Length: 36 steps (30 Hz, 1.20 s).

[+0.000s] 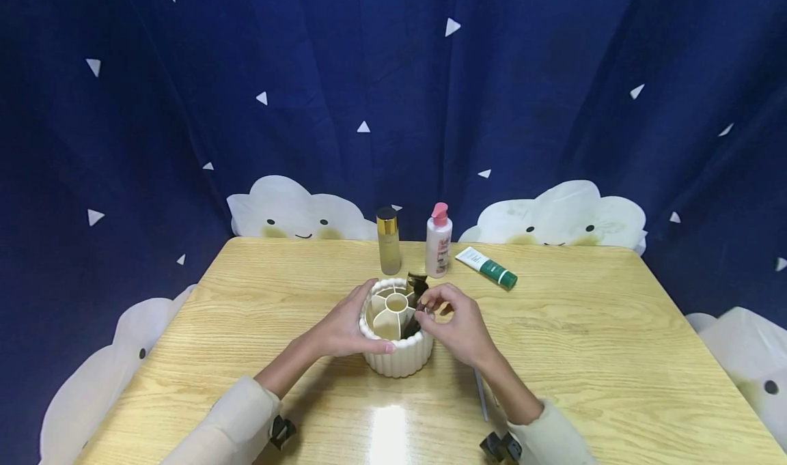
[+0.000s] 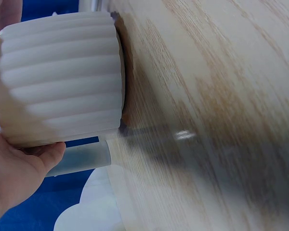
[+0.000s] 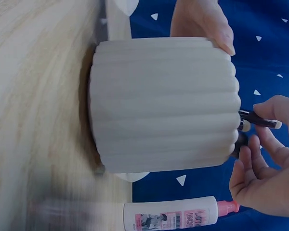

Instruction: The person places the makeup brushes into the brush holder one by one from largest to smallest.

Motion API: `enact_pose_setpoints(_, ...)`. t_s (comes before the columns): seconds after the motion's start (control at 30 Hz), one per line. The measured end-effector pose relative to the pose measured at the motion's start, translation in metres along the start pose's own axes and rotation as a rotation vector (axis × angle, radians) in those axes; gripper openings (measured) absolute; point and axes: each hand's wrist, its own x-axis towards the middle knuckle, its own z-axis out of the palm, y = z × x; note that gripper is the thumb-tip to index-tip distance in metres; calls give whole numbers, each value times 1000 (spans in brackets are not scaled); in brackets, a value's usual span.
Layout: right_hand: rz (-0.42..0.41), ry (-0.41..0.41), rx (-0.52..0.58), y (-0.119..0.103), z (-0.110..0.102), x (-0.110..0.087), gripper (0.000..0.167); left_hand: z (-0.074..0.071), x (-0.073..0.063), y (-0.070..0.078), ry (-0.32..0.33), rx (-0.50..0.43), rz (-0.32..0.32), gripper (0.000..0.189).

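A cream ribbed round organizer (image 1: pixel 399 359) with a beaded rim and divided compartments stands upright on the table. My left hand (image 1: pixel 353 325) grips its left side, the thumb at the front rim and the fingers around the far side. At the right rim my right hand (image 1: pixel 451 318) pinches a slim dark stick with a pale tip (image 3: pixel 262 120), whose lower end is hidden inside the organizer. Other dark items (image 1: pixel 418 284) stick up from the right-hand compartments; their kind is unclear. In the right wrist view a dark rounded end (image 3: pixel 240 143) shows beside the right fingers.
Behind the organizer stand a yellowish bottle (image 1: pixel 389 250) with a black-and-gold cap and a white lotion bottle (image 1: pixel 438 246) with a pink pump. A green-and-white tube (image 1: pixel 488 267) lies to their right. A thin pale-purple stick (image 1: pixel 481 395) lies by my right forearm on the wooden table (image 1: pixel 602 342).
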Motion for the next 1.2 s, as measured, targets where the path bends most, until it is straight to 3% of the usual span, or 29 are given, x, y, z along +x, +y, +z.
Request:
enact_pose_setpoints(0.37,-8,-59,-77,-2,2,-5,12,0,0,0,6,0,0,121)
enact_pose_setpoints(0.6,31,-68,-79,-2,1,-5,19,0,1,0,8,5,4,121)
enact_pose_setpoints(0.97,-6,-49,-87,11,-19,-6,20,1,0,1,9,13,-15,124)
enact_pose_setpoints(1.2,100,-90,-58,28,-39,-6,21,1,-2,2,-1,28,-45,126)
